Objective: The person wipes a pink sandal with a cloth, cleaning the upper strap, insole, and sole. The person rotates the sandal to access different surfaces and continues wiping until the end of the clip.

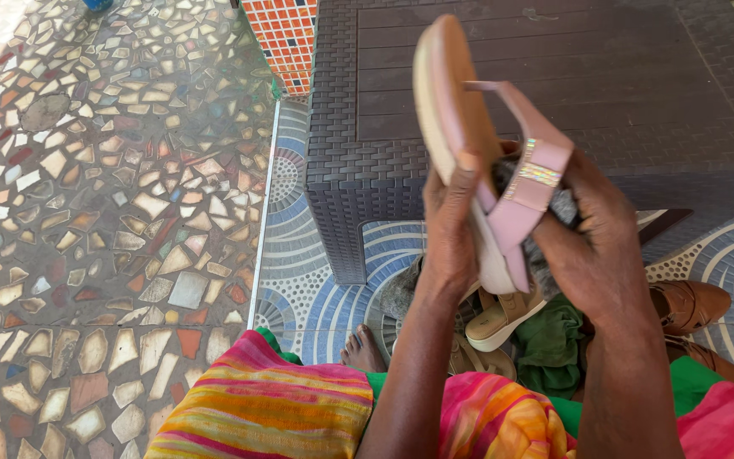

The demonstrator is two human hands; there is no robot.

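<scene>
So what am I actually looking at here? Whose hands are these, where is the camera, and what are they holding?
There is no machine here: a person wears one camera on the head, looking down at their own two bare hands. The left hand grips a pink sandal by its sole edge, held up with the toe pointing upward. The right hand holds a grey cloth against the sandal's glittery strap. Below, on the patterned tile floor, lie a cream sandal, a green cloth and brown shoes. In front stands a dark woven-look table. The person's bright striped garment fills the bottom edge.
</scene>
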